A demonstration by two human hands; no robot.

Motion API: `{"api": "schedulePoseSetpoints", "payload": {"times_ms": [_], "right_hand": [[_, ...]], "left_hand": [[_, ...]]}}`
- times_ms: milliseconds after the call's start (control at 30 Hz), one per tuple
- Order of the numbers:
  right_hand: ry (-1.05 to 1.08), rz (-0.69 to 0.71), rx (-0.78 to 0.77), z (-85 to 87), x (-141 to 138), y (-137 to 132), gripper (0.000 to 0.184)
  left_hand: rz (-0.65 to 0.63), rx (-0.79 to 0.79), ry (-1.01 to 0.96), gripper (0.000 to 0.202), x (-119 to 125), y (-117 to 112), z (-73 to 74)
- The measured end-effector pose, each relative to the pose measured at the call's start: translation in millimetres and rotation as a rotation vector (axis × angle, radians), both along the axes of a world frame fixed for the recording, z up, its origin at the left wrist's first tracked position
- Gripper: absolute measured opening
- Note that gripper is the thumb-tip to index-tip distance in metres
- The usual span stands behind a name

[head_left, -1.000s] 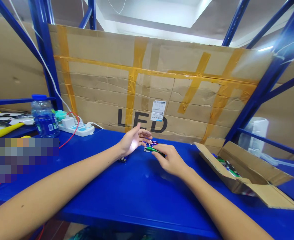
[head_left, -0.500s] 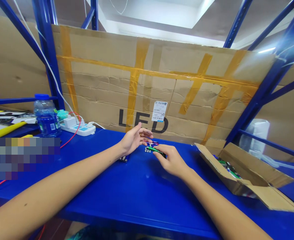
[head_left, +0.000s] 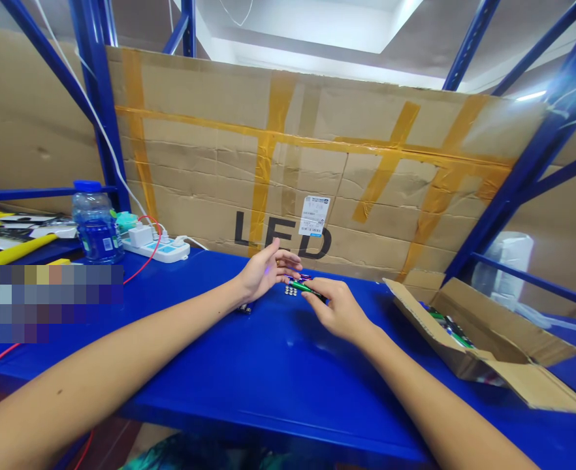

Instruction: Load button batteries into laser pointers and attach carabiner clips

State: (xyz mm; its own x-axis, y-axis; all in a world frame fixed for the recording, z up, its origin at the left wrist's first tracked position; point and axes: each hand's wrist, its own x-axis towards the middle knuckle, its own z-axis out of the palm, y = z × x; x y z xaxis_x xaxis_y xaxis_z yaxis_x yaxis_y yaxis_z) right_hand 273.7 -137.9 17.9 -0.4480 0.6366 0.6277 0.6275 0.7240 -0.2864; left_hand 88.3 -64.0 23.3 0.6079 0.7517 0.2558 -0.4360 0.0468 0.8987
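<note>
My left hand (head_left: 264, 271) is held palm-up over the blue shelf (head_left: 249, 365), fingers spread and slightly curled, with nothing clearly in it. My right hand (head_left: 336, 308) pinches a small green cylinder (head_left: 306, 288), one of a cluster of small coloured metal cylinders (head_left: 295, 284) lying on the shelf between the two hands. A dark small part (head_left: 245, 307) lies under my left wrist.
An open cardboard box (head_left: 469, 333) with several similar small items sits at the right. A taped cardboard sheet marked LED (head_left: 317, 170) stands behind. A water bottle (head_left: 95, 225), a white power strip (head_left: 153, 248) and a red wire (head_left: 141, 264) are at the left.
The view has shifted slightly; my hands stay nearly in place, the right hand edging a little closer to the left hand with the green cylinder.
</note>
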Motion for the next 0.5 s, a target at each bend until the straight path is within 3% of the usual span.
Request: {"api": "schedulePoseSetpoints", "payload": {"times_ms": [500], "right_hand": [[-0.033, -0.044, -0.025, -2.5, 2.4, 3.6, 0.022]], "left_hand": [[0.023, 0.0, 0.02, 0.058, 1.0, 0.5, -1.9]]}}
